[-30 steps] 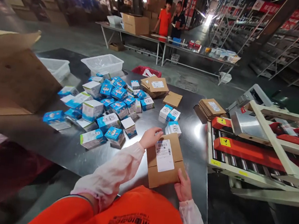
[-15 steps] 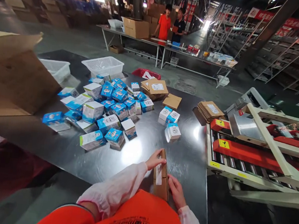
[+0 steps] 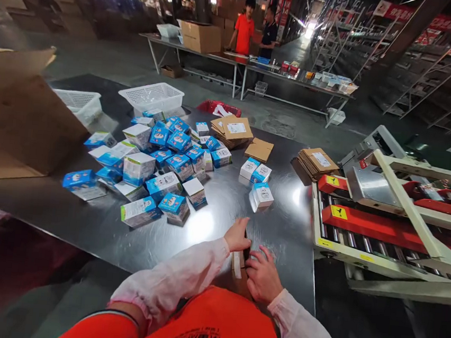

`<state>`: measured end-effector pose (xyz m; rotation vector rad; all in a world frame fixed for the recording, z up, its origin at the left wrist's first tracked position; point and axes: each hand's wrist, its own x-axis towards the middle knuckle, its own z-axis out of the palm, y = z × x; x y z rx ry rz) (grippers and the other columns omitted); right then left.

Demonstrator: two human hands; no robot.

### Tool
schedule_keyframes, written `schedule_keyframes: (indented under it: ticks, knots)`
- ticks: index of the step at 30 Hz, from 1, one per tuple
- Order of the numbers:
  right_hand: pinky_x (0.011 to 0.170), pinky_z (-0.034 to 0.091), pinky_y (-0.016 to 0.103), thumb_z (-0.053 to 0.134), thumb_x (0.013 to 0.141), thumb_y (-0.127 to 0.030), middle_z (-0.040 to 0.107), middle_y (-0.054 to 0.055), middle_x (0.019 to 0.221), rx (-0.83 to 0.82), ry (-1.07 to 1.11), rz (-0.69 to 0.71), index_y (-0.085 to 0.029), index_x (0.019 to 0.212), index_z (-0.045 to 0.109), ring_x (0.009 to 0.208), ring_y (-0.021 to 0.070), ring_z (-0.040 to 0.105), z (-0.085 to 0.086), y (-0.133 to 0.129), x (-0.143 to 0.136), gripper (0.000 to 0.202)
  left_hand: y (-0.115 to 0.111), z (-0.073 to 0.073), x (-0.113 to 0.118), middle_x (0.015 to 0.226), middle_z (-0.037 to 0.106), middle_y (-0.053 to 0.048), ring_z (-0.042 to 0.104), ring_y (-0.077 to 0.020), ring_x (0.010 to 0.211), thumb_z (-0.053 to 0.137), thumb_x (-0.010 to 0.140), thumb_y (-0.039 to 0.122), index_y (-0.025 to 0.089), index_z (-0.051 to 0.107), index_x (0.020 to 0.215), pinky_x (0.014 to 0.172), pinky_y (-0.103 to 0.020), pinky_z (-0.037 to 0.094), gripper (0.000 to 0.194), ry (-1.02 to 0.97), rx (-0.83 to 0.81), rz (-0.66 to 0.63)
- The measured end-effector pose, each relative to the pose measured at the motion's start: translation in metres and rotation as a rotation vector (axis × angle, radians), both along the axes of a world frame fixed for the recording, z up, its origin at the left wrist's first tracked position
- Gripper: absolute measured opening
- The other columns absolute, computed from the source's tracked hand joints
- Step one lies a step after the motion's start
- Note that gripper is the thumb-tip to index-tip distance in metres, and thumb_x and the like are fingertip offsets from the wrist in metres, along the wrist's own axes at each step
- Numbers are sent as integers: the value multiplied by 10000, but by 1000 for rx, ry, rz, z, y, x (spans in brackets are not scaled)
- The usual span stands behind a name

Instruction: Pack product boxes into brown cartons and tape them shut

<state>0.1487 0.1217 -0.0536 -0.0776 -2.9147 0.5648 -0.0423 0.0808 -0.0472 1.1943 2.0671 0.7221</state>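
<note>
A small brown cardboard box with a white label lies near the front edge of the metal table, close to my body. My left hand grips its far end, fingers bent over the edge. Over its right side my right hand rests with curled fingers against the cardboard; the two hands partly cover the box. Just beyond them stands a white-and-blue box, with two similar boxes behind it. To the left lies a heap of blue-and-white boxes.
Flat brown cartons and another carton stack lie farther back. A white basket stands at the far edge. A large open carton is at left, a roller conveyor at right. Two people stand behind a distant table.
My right hand has moved up and left onto the box, its fingers now curled. My left hand's fingers have bent over the far end. The view has shifted slightly.
</note>
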Motion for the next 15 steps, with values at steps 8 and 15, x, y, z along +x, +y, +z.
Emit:
schedule_keyframes:
  ticks: [8, 15]
  knots:
    - [1135, 290, 545, 554, 914, -328, 721, 117, 835, 237, -425, 112, -126, 995, 719, 1061, 276, 575, 47, -41, -33, 273, -1, 35, -18, 915, 714, -194, 639, -327, 1007, 584, 816, 125, 88, 766, 817, 940, -509, 445, 186, 559, 6, -419]
    - [927, 410, 396, 645, 877, -290, 744, 73, 933, 68, -707, 110, -196, 961, 745, 975, 230, 635, 50, -38, -52, 161, -36, 25, -12, 744, 721, -135, 678, -241, 807, 566, 914, 228, 136, 763, 755, 770, -395, 452, 270, 692, 40, -590]
